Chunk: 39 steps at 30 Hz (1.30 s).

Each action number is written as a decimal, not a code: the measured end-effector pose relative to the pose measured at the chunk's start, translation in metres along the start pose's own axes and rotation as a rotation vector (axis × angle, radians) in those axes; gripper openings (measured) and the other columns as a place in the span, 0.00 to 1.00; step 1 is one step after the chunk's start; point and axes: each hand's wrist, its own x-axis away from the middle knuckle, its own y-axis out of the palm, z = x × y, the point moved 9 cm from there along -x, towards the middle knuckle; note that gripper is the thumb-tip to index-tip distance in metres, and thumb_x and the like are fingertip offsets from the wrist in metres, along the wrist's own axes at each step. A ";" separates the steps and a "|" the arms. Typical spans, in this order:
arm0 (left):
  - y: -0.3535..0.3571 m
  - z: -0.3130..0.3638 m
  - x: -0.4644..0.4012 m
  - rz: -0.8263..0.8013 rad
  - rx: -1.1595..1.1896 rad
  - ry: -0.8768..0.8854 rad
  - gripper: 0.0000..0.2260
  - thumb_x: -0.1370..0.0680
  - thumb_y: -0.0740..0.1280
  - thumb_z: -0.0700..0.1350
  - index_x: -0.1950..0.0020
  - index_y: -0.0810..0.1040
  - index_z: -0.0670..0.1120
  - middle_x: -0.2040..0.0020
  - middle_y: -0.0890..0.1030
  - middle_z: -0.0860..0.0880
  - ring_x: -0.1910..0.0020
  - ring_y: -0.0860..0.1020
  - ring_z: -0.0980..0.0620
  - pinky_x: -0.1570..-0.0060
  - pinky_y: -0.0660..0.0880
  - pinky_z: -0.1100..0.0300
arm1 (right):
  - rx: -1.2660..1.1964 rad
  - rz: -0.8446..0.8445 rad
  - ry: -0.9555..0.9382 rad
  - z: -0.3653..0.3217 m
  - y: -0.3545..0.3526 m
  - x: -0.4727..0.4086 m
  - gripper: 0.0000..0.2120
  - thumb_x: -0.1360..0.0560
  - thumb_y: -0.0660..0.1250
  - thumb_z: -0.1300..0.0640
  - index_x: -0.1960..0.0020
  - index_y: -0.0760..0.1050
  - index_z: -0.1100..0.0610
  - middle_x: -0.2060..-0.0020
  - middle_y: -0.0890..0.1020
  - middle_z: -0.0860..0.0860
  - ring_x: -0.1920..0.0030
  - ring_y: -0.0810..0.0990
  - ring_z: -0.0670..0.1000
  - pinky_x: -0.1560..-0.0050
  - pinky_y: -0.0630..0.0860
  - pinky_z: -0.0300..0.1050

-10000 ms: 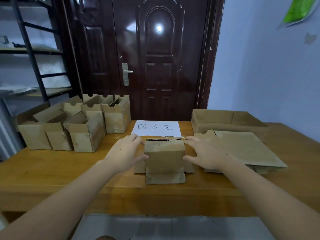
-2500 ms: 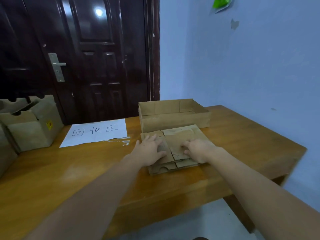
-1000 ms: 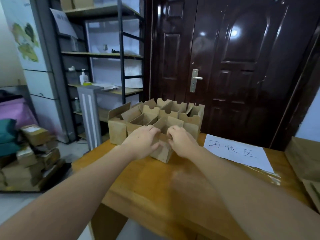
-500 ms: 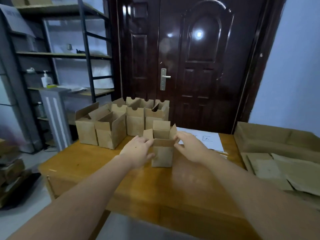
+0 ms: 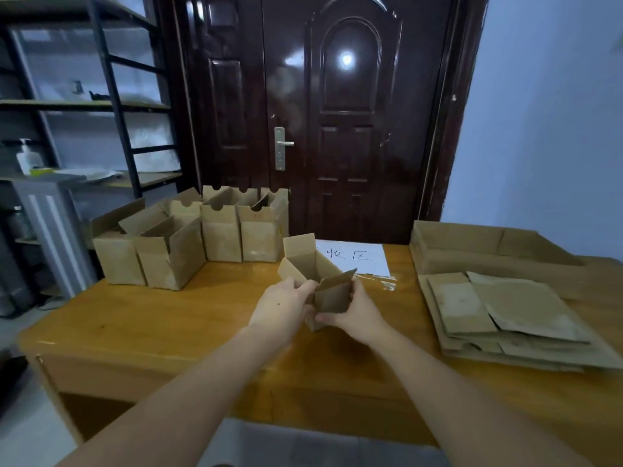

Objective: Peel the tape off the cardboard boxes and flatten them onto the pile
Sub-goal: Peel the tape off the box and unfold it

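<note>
Small open cardboard box (image 5: 315,264), flaps up, gripped over the bench (image 5: 175,318) by left hand (image 5: 283,306) and right hand (image 5: 357,315), fingers curled round its sides.

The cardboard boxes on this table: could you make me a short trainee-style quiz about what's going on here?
1. True or false: the small box between the left hand and the right hand is already flattened.
2. The pile of flattened cardboard lies on which side of the table? A) the person's left B) the person's right C) the middle
3. Fill in: the white paper sign lies ____ the held box, towards the door.

Key
1. False: its flaps stand open and both hands grip it.
2. B
3. behind
</note>
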 end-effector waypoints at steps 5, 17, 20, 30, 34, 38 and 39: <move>-0.007 0.016 0.000 -0.061 -0.065 0.113 0.24 0.16 0.63 0.54 0.20 0.62 0.58 0.34 0.75 0.47 0.34 0.73 0.46 0.34 0.75 0.53 | 0.017 0.115 -0.008 0.002 -0.011 -0.001 0.48 0.40 0.86 0.47 0.30 0.60 0.45 0.41 0.72 0.40 0.38 0.70 0.44 0.37 0.72 0.45; -0.012 -0.066 0.003 -0.073 0.266 -0.132 0.48 0.32 0.73 0.71 0.19 0.60 0.53 0.23 0.67 0.51 0.26 0.68 0.48 0.29 0.70 0.47 | 0.228 -0.256 0.065 0.019 -0.048 0.005 0.52 0.29 0.78 0.60 0.19 0.46 0.43 0.33 0.73 0.46 0.36 0.74 0.47 0.44 0.76 0.35; 0.029 -0.062 0.008 -0.293 0.143 -0.099 0.50 0.32 0.61 0.80 0.17 0.56 0.54 0.20 0.64 0.50 0.22 0.64 0.46 0.25 0.65 0.45 | 0.334 -0.312 0.072 0.020 -0.046 0.006 0.41 0.25 0.74 0.60 0.20 0.54 0.47 0.37 0.76 0.46 0.40 0.76 0.45 0.38 0.76 0.40; 0.061 -0.022 0.011 -0.372 0.239 -0.023 0.30 0.22 0.60 0.70 0.24 0.65 0.57 0.29 0.74 0.54 0.31 0.72 0.50 0.30 0.71 0.49 | 0.859 -0.336 -0.016 0.040 -0.041 0.025 0.44 0.22 0.65 0.35 0.17 0.44 0.47 0.18 0.50 0.47 0.21 0.59 0.53 0.23 0.63 0.53; 0.050 -0.014 0.009 -0.366 0.334 -0.028 0.28 0.19 0.58 0.68 0.23 0.64 0.56 0.28 0.74 0.54 0.31 0.73 0.51 0.29 0.70 0.50 | 0.822 -0.284 -0.067 0.038 -0.047 0.021 0.47 0.25 0.66 0.32 0.17 0.44 0.45 0.18 0.54 0.46 0.25 0.67 0.50 0.28 0.69 0.50; 0.032 -0.007 0.006 -0.323 0.477 -0.087 0.27 0.19 0.57 0.67 0.25 0.67 0.53 0.41 0.83 0.52 0.45 0.81 0.55 0.39 0.78 0.51 | 0.681 -0.234 -0.106 0.022 -0.056 0.020 0.48 0.27 0.72 0.36 0.19 0.46 0.43 0.24 0.66 0.45 0.31 0.73 0.48 0.33 0.74 0.48; 0.032 -0.007 0.005 -0.325 0.491 -0.099 0.28 0.19 0.57 0.68 0.25 0.68 0.52 0.42 0.83 0.53 0.46 0.81 0.55 0.40 0.79 0.51 | 0.646 -0.219 -0.109 0.019 -0.058 0.020 0.46 0.27 0.72 0.37 0.19 0.50 0.43 0.27 0.69 0.44 0.32 0.73 0.47 0.33 0.75 0.49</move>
